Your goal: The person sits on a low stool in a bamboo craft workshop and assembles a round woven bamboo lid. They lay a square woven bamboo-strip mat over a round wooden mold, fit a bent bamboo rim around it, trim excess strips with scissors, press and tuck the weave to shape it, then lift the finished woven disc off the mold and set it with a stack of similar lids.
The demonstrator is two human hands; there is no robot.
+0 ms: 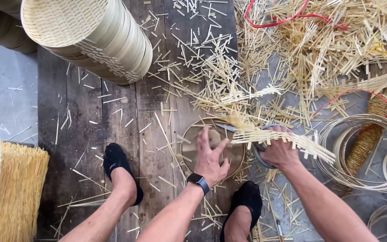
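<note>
Woven bamboo mat [287, 141] runs lengthwise left to lower right, right hand [279, 152] gripping it, left hand [209, 159] spread flat.

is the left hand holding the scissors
No, the left hand lies flat with spread fingers on the round woven disc, while the right hand grips the scissors beside the woven mat.

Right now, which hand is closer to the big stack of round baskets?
Left. The left hand lies on a round tray, below the basket stack. The right hand is farther right, holding shears.
</note>
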